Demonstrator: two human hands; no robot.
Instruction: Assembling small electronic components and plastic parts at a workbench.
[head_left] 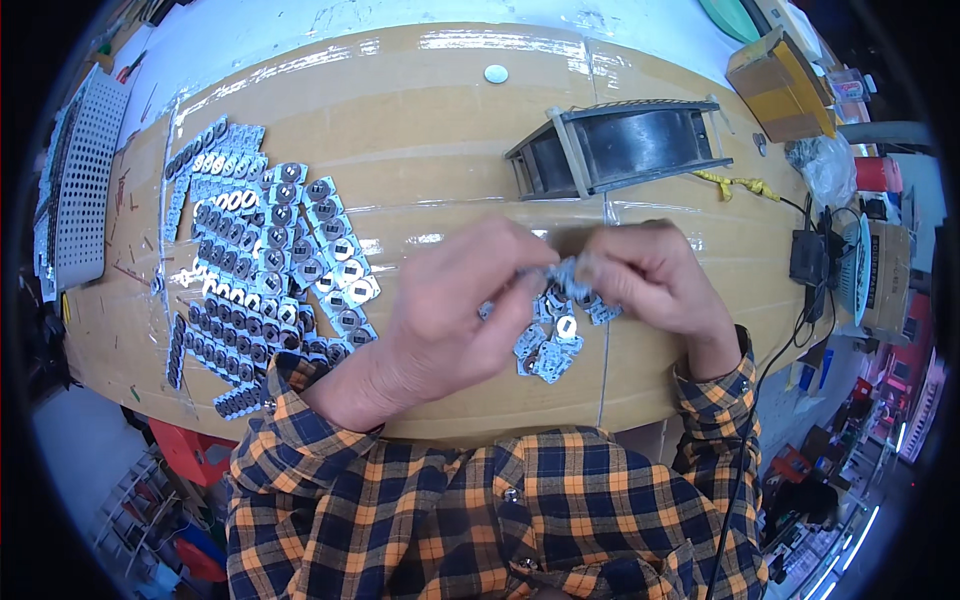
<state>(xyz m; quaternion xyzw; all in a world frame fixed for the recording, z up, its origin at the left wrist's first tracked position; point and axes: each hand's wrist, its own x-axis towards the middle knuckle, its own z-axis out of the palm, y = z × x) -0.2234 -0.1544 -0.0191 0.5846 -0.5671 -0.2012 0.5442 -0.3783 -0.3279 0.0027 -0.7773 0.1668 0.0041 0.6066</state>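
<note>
My left hand point(462, 300) and my right hand point(655, 275) meet over the middle of the table, fingers pinched. Between their fingertips is a small light-blue piece point(568, 276), partly hidden by the fingers and slightly blurred; it resembles the small boards below. Just under the hands lies a loose pile of small light-blue boards point(548, 362), some with round metal discs on them. To the left, many joined strips of similar boards with round dark or shiny discs point(235, 320) are spread in slanting, overlapping rows, partly behind my left forearm.
A black fan-like unit point(640, 150) stands beyond my right hand, a yellow-wrapped cord at its side. One round disc point(496, 74) lies at the far side. A perforated grey basket point(82, 180) stands at the left edge, an open cardboard box point(780, 85) at the far right.
</note>
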